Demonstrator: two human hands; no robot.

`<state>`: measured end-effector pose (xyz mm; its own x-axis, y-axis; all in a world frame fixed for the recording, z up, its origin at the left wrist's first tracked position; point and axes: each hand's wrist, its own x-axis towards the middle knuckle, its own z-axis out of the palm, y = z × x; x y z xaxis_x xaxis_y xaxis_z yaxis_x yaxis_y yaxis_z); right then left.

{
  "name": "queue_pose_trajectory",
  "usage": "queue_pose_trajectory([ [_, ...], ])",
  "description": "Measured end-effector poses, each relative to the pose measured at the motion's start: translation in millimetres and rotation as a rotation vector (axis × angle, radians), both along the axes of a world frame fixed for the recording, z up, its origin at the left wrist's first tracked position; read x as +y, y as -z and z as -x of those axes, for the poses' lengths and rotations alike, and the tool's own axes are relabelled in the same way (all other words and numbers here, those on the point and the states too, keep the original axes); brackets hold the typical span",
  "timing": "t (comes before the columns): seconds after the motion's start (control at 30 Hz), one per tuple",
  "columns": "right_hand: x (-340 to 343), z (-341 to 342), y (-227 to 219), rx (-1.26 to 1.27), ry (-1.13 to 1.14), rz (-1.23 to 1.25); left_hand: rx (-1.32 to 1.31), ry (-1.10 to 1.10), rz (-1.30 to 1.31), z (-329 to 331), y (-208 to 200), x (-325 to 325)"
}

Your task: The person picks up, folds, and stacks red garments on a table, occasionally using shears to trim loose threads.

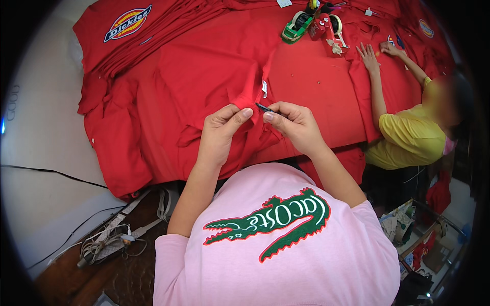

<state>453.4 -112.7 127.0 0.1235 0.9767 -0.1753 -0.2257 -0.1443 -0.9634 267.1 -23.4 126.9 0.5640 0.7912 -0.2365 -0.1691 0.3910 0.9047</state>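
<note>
A red garment (199,76) lies spread over the table in front of me, one edge of it lifted toward my chest. My left hand (224,125) pinches that edge between thumb and fingers. In my right hand (296,122) is a small dark pointed tool (264,107), its tip against the cloth by my left fingertips. Whether it is a pair of tweezers or thread snips I cannot make out. A white label (264,90) shows on the garment just beyond my hands.
Red shirts with a printed badge (127,23) are heaped at the far left. Green (296,28) and red tape dispensers (335,35) stand at the back. On the right a co-worker in a yellow shirt (413,137) handles red cloth. Coiled cables (109,245) lie lower left.
</note>
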Motion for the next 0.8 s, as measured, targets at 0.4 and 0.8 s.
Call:
queue_pose_trajectory([
  [0.4, -30, -116, 159, -0.981, 0.368, 0.336, 0.328, 0.796, -0.866, -16, 74, -30],
  [0.8, 13, 6, 120, -1.452, 0.166, -0.293, 0.661, 0.219, -0.627, 56, 120, 17],
])
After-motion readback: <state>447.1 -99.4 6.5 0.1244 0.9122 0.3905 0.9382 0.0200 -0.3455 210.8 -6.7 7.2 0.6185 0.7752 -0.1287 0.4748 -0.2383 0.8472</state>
